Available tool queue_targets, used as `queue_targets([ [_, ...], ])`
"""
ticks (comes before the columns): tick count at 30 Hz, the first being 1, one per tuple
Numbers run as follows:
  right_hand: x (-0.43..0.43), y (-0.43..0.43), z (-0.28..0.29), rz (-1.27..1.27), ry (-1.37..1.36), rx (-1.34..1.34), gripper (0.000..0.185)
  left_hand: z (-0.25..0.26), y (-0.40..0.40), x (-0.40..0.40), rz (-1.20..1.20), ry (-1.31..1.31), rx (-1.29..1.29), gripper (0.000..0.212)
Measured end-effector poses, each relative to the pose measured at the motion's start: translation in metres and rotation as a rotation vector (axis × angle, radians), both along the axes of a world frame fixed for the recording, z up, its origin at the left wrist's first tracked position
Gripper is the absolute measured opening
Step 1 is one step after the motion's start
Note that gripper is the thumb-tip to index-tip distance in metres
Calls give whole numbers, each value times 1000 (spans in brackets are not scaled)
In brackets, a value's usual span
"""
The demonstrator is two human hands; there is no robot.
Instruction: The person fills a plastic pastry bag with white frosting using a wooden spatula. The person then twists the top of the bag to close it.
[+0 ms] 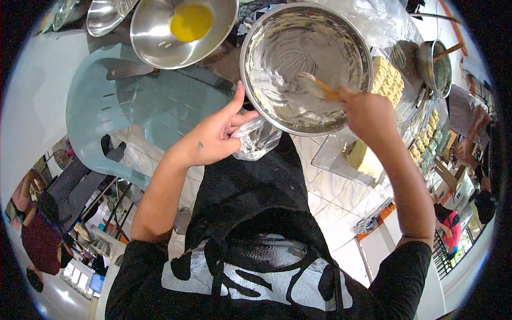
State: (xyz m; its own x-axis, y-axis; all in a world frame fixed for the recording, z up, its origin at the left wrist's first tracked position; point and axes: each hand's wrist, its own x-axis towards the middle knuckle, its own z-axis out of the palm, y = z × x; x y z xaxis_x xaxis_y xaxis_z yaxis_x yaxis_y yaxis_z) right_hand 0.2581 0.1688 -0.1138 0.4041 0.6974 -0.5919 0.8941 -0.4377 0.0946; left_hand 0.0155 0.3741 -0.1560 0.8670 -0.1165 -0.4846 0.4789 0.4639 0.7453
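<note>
A large stainless-steel mixing bowl [320, 54] lies before me, its inner wall smeared with pale cream. My right hand [370, 112] grips the wooden handle of a spatula [329, 93] over the bowl. The spatula's cream-coated head is inside, near the middle, and looks slightly blurred. At the bowl's near left side, my left hand [214, 138] holds a clear plastic bag [260, 140] with whitish cream in it. One extended finger of that hand reaches up beside the bowl's rim. Part of the bag is hidden by my fingers.
Upper left, another metal bowl [146, 40] holds yellow liquid [192, 24]. Below it stands a pale blue-green plastic chair [86, 104]. On the right are a textured yellow slab [388, 80], a yellow block [366, 160] on a tray [330, 154], whisks and a saucepan [434, 68]. People appear at both sides.
</note>
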Motion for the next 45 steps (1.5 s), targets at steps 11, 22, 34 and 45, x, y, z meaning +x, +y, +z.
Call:
queue_targets([
  [11, 81, 78, 48, -110, 104, -120, 22, -9, -1, -3, -20, -34, 28, 100],
  [22, 57, 81, 9, -49, 208, -281, 21, -7, -8, 1, -6, -49, -1, 100],
  [34, 107, 46, 20, -376, 330, -179, 25, -15, -10, 9, 0, -40, -50, 103],
  [45, 92, 55, 0, -234, 316, -244, 26, -12, -14, 11, 23, -27, -32, 100],
])
